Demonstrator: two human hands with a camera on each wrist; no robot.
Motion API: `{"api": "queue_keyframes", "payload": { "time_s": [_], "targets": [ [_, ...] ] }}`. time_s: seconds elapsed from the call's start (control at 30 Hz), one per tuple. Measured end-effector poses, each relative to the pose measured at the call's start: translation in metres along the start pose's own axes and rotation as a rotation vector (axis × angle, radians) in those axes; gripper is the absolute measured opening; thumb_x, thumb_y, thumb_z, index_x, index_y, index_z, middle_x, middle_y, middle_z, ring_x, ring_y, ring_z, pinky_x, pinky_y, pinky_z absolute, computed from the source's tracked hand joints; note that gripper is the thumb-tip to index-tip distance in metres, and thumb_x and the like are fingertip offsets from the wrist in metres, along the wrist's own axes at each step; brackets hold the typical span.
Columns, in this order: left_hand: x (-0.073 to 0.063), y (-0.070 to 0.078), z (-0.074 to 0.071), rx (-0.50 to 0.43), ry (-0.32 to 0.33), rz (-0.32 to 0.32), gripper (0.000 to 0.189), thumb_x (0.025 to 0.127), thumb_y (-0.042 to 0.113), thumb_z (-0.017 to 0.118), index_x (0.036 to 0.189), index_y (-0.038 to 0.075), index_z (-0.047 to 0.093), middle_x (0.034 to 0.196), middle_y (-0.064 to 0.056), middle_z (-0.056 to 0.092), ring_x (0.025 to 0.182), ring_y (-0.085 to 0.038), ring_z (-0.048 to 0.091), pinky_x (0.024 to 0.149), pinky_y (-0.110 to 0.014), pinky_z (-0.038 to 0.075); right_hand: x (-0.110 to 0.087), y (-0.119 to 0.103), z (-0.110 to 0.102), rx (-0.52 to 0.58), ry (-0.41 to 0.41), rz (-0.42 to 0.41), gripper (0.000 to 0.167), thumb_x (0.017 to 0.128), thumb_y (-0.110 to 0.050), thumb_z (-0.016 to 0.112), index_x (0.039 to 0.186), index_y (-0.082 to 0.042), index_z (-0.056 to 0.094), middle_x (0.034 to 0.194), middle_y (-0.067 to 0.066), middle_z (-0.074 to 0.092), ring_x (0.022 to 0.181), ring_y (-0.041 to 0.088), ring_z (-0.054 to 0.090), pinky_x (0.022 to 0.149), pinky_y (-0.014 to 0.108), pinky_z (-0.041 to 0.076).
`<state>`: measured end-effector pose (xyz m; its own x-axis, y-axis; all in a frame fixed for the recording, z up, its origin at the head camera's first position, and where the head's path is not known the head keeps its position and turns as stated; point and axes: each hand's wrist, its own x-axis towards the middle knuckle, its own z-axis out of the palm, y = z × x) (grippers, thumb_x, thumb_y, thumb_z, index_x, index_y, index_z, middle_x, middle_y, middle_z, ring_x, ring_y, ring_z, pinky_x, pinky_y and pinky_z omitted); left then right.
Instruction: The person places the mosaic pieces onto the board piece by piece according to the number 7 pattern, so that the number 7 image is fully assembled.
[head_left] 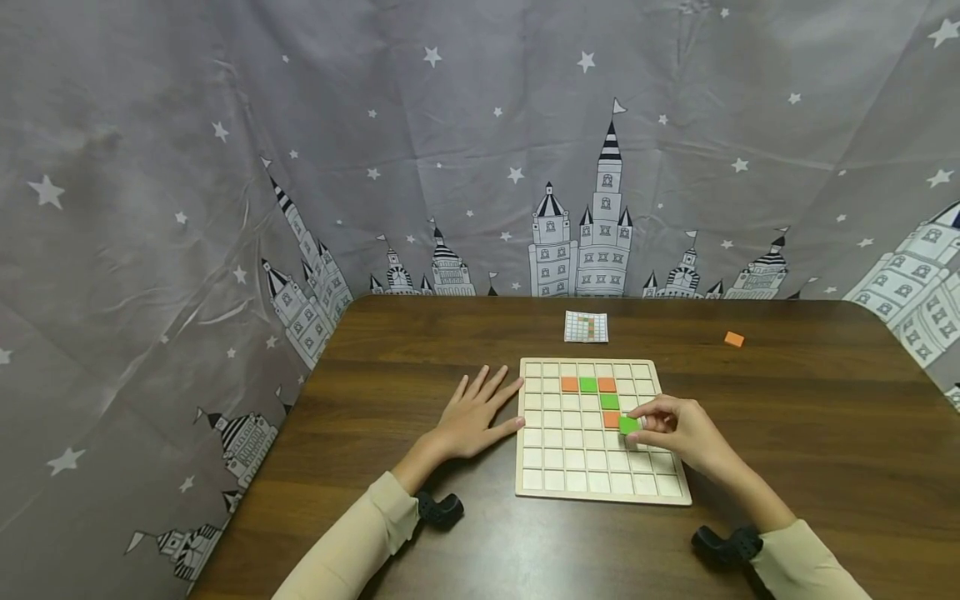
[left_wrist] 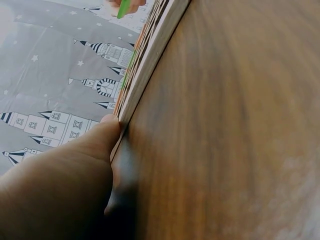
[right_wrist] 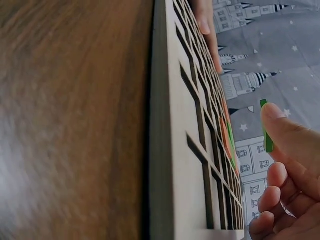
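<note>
A pale wooden grid board (head_left: 602, 492) lies flat on the table. In its upper part sit several orange and green square tiles, among them an orange tile (head_left: 570, 384) and a green tile (head_left: 588, 385), forming a row that turns downward. Between thumb and fingers my right hand (head_left: 678, 429) pinches a green tile (right_wrist: 267, 126), held just above the board beside the lowest orange tile (head_left: 611, 419). My left hand (head_left: 472, 419) rests on the table with fingers spread, its thumb and a fingertip touching the board's left edge.
Behind the board lies a small printed card (head_left: 586, 327) showing a coloured grid pattern. A loose orange tile (head_left: 734, 339) is on the table (head_left: 825, 400) at the back right. A grey curtain (head_left: 480, 150) with castles and stars hangs beyond the table's far edge.
</note>
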<state>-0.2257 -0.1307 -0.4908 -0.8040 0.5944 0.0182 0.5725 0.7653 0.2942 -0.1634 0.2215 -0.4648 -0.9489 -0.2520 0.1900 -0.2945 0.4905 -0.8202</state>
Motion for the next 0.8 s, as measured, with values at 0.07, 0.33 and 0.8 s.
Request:
{"api": "queue_keyframes", "payload": {
  "time_s": [0.07,0.33,0.8],
  "targets": [
    [0.0,0.0,0.0,0.003,0.002,0.001,0.07,0.102,0.06,0.036,0.161,0.025,0.022,0.166,-0.01,0.013,0.151,-0.037,0.004,0.117,-0.061,0.002,0.0,-0.001,0.002,0.018,-0.013,-0.006,0.025,0.077,-0.008,0.086,0.098,0.0,0.076,0.076,0.001,0.052,0.065,0.006,0.044,0.054,0.02,0.038],
    [-0.001,0.002,-0.003,0.022,-0.014,-0.008,0.07,0.102,0.06,0.036,0.161,0.026,0.021,0.166,-0.009,0.012,0.151,-0.037,0.005,0.117,-0.061,0.003,0.001,-0.003,0.008,0.045,-0.048,0.053,0.026,0.078,-0.009,0.086,0.099,0.002,0.075,0.075,0.002,0.054,0.064,0.007,0.044,0.055,0.02,0.037],
    [0.001,0.001,-0.001,0.021,-0.006,-0.009,0.07,0.102,0.061,0.036,0.161,0.027,0.021,0.166,-0.008,0.012,0.151,-0.036,0.004,0.117,-0.061,0.003,0.003,0.001,0.015,0.016,-0.086,0.058,0.023,0.077,-0.007,0.086,0.094,0.002,0.074,0.071,0.0,0.053,0.063,0.008,0.044,0.055,0.02,0.036]
  ]
}}
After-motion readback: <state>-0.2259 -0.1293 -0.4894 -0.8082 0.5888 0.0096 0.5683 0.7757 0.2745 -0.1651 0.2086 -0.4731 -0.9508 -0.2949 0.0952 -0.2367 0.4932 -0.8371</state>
